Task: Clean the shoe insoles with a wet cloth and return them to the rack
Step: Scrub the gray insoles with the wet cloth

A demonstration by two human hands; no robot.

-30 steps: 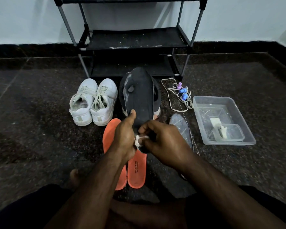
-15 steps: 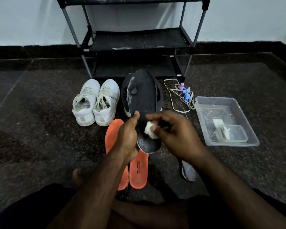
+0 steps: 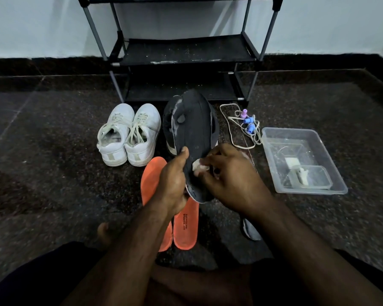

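- Dark grey foam forms the insole [image 3: 194,138] that is held upright at the centre of the view, toe end pointing toward 12 o'clock; pale scuffed patches are seen near its upper left edge.
- Its heel end is gripped by the left hand [image 3: 173,184], with the thumb laid along the insole's left edge and the fingers curled round behind it.
- A small white cloth [image 3: 198,167] is pinched in the curled fingers of the right hand [image 3: 232,180] and is pressed against the lower part of the insole's face.
- 2 orange insoles [image 3: 186,226] are laid side by side on the dark speckled floor [image 3: 53,184], at 6 o'clock from the held insole and partly covered by the left forearm.
- 1 more grey insole [image 3: 251,230] is partly hidden under the right wrist, at 5 o'clock.
- 2 white sneakers [image 3: 128,135] are set together at 9 o'clock.
- A black shoe [image 3: 215,133] is largely hidden behind the held insole.
- White laces [image 3: 234,129] with purple and blue pieces are piled at 2 o'clock.
- A clear plastic tub [image 3: 332,171] is placed at 3 o'clock, with a smaller clear container inside it.
- A black rack [image 3: 186,49] is stood against the wall at 12 o'clock.
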